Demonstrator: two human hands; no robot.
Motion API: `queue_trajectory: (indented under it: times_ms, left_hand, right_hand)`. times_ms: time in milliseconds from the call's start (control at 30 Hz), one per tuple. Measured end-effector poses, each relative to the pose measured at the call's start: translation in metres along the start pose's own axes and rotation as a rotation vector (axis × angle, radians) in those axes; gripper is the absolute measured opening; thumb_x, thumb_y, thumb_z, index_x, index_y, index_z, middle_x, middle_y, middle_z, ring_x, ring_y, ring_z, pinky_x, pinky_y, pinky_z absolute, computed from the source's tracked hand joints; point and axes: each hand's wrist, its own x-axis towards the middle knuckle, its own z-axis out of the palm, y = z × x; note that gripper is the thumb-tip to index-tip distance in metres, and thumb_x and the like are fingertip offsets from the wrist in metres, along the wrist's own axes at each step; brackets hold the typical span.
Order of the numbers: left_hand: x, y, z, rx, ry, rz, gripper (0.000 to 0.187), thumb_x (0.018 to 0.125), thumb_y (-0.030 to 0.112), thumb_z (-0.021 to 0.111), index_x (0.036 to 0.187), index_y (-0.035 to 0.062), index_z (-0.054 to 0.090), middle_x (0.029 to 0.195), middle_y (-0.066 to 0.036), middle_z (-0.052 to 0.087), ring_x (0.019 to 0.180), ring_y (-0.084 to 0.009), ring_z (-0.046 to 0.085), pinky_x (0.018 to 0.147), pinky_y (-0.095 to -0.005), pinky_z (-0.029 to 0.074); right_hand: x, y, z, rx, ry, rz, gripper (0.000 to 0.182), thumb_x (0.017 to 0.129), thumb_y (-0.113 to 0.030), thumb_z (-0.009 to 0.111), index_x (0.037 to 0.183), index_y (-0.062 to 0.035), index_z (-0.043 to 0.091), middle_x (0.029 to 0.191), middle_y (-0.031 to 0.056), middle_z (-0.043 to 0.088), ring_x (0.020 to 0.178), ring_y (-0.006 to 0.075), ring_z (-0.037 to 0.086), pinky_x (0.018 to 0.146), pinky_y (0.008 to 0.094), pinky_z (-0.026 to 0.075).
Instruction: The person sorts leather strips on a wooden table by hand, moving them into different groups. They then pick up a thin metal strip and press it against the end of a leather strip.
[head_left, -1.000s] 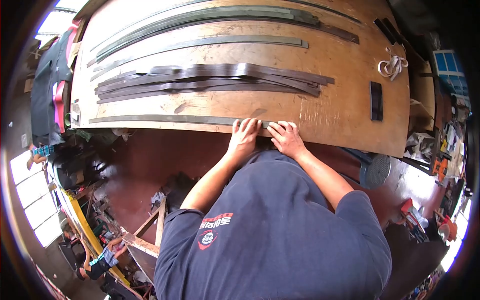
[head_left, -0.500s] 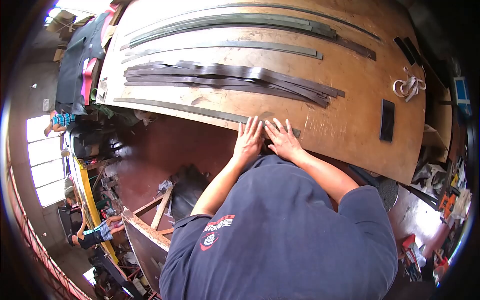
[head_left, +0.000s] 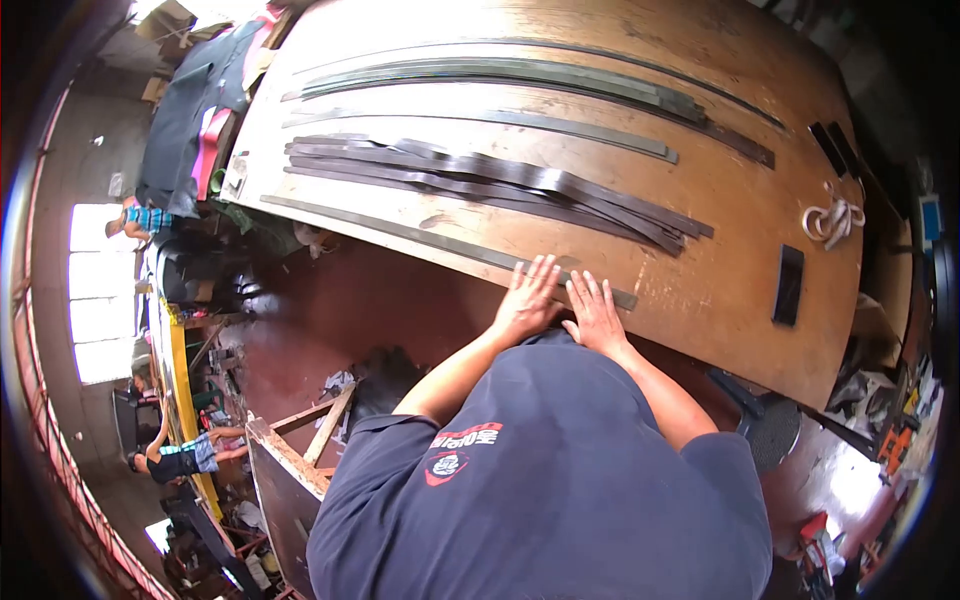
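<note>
Both hands, left point(head_left: 527, 300) and right point(head_left: 597, 315), press spread flat on the strip point(head_left: 440, 243); best keep pressure even, sliding toward ten o'clock along the desk point(head_left: 700, 270) edge.

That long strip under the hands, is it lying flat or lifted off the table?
Flat: the strip lies along the table edge, with left hand and right hand spread on it.

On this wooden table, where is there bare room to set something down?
Bare wood lies between the dark strip bundle and the small black block, and right of the hands along the table edge. The far half is crowded with long metal strips. Left hand and right hand press the near-edge strip.
</note>
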Motion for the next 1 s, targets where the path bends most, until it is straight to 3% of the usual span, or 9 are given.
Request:
queue_trajectory:
  times_ms: [100, 333, 500, 667, 867, 1000]
  left_hand:
    - [-0.001, -0.024, 0.007, 0.015, -0.045, 0.1, 0.074, 0.09, 0.046, 0.054, 0.143, -0.0019, 0.034, 0.155, -0.018, 0.023, 0.145, -0.0338, 0.018, 0.114, -0.0563, 0.017]
    - [-0.041, -0.154, -0.027, 0.03, -0.107, -0.22, 0.082, 0.089, 0.05, 0.051, 0.147, -0.0037, 0.026, 0.157, -0.02, 0.017, 0.147, -0.0333, 0.013, 0.118, -0.0518, 0.01]
    - [-0.078, -0.322, -0.058, 0.073, -0.07, -0.521, 0.084, 0.089, 0.048, 0.053, 0.148, -0.0035, 0.022, 0.157, -0.021, 0.014, 0.146, -0.0364, 0.011, 0.117, -0.054, 0.012]
    - [-0.112, -0.511, -0.089, 0.11, 0.136, -0.702, 0.083, 0.089, 0.05, 0.053, 0.142, -0.0099, 0.032, 0.153, -0.025, 0.024, 0.145, -0.0366, 0.016, 0.117, -0.0451, 0.017]
    - [-0.144, -0.682, -0.119, 0.223, 0.086, -0.954, 0.08, 0.097, 0.056, 0.031, 0.147, -0.0049, 0.024, 0.156, -0.02, 0.02, 0.147, -0.033, 0.009, 0.118, -0.0476, 0.007]
    - [-0.157, -0.774, -0.133, 0.297, 0.103, -1.034, 0.079, 0.097, 0.056, 0.03, 0.147, -0.0052, 0.023, 0.155, -0.021, 0.021, 0.146, -0.0342, 0.013, 0.118, -0.0484, 0.009]
  right_hand:
    - [0.006, -0.002, 0.008, -0.034, -0.09, 0.032, 0.084, 0.08, -0.04, 0.069, 0.146, -0.0021, 0.032, 0.156, 0.013, 0.022, 0.146, 0.0304, 0.016, 0.115, 0.0562, 0.014]
    - [0.007, -0.02, 0.007, -0.059, -0.099, 0.282, 0.076, 0.081, -0.037, 0.068, 0.144, -0.0052, 0.039, 0.157, 0.0068, 0.025, 0.145, 0.0336, 0.018, 0.113, 0.0629, 0.01]
    - [0.024, -0.049, 0.007, -0.174, -0.057, 0.437, 0.07, 0.081, -0.034, 0.068, 0.138, -0.0021, 0.045, 0.152, 0.0097, 0.033, 0.143, 0.0372, 0.022, 0.112, 0.0631, 0.013]
    - [0.056, -0.083, -0.002, -0.27, -0.234, 0.701, 0.069, 0.08, -0.025, 0.069, 0.139, 0.0003, 0.044, 0.154, 0.0105, 0.029, 0.144, 0.0353, 0.019, 0.114, 0.06, 0.012]
    - [0.091, -0.101, -0.015, -0.374, -0.491, 0.865, 0.076, 0.076, -0.025, 0.074, 0.14, 0.0011, 0.042, 0.156, 0.0088, 0.026, 0.144, 0.0343, 0.019, 0.115, 0.0579, 0.012]
    - [0.105, -0.101, -0.016, -0.372, -0.586, 0.951, 0.079, 0.075, -0.026, 0.074, 0.141, 0.0021, 0.041, 0.157, 0.0087, 0.024, 0.144, 0.0346, 0.019, 0.115, 0.0582, 0.013]
